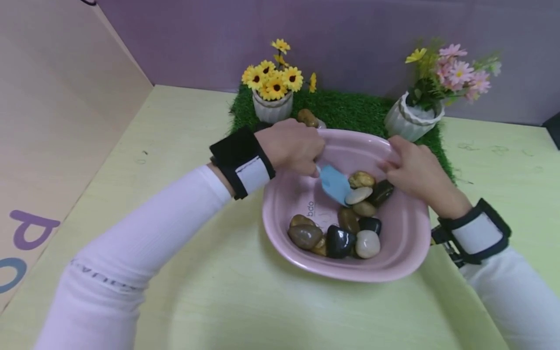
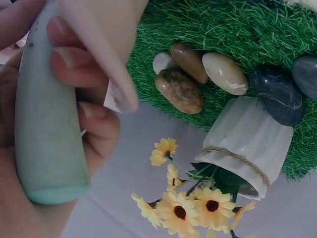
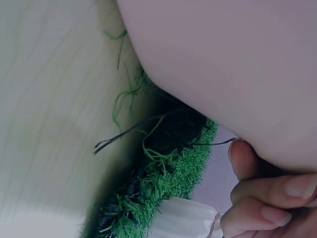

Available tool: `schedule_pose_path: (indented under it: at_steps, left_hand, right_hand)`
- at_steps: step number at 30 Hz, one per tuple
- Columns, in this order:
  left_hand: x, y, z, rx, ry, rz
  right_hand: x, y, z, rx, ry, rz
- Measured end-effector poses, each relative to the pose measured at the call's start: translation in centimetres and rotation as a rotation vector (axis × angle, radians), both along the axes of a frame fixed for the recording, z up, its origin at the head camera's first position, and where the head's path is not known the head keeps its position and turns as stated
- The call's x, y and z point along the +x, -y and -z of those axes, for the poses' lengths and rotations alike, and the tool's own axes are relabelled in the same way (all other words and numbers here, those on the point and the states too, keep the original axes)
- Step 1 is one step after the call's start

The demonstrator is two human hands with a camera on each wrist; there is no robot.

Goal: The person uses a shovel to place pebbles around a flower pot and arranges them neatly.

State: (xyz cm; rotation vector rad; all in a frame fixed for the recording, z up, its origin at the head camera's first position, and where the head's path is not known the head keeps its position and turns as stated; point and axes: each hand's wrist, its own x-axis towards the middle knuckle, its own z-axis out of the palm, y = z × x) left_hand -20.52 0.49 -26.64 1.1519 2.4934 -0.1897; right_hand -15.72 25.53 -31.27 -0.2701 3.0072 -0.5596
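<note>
In the head view a pink basin (image 1: pixel 284 243) holds several wet stones (image 1: pixel 305 236), brown, black and cream. The left hand (image 1: pixel 297 146) is at the basin's far left rim, its fingers curled round the pale handle (image 2: pixel 49 114) of a brush or scoop. That tool's blue head (image 1: pixel 334 183) lies inside the basin against a flat pale stone (image 1: pixel 358 196). At the far right rim the right hand (image 1: pixel 415 170) grips the basin edge. Curled fingertips (image 3: pixel 272 214) show beside the basin's outer wall (image 3: pixel 223 59) in the right wrist view.
Behind the basin lies a green grass mat (image 1: pixel 350 109). On it stand a white pot of yellow flowers (image 1: pixel 273 108) and a tilted white pot (image 1: pixel 411 119) of pink flowers. Several more stones (image 2: pixel 225 73) rest on the mat near the yellow flowers' pot.
</note>
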Motion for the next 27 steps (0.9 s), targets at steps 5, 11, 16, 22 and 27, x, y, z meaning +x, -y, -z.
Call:
schedule_pose_path:
  at_steps: [5,11,16,22,27]
  left_hand:
    - [0.8,0.1,0.1,-0.015,-0.081,0.06]
    - [2.5,0.2,1.0,0.05,-0.18,0.187]
    - [3.3,0.1,1.7,0.103,-0.257,0.23]
    - [2.8,0.8,3.4,0.142,-0.257,0.216]
    - [2.6,1.2,4.4,0.175,-0.27,0.223]
  right_hand:
    - [-0.1,0.0,0.0,0.001,0.003,-0.002]
    - [-0.1,0.0,0.0,0.003,-0.002,-0.005]
    - [-0.1,-0.1,0.0,0.0,-0.011,-0.005]
    - [-0.1,-0.1,0.0,-0.004,0.013,0.001]
    - [-0.1,-0.1,0.1,0.001,0.005,0.0]
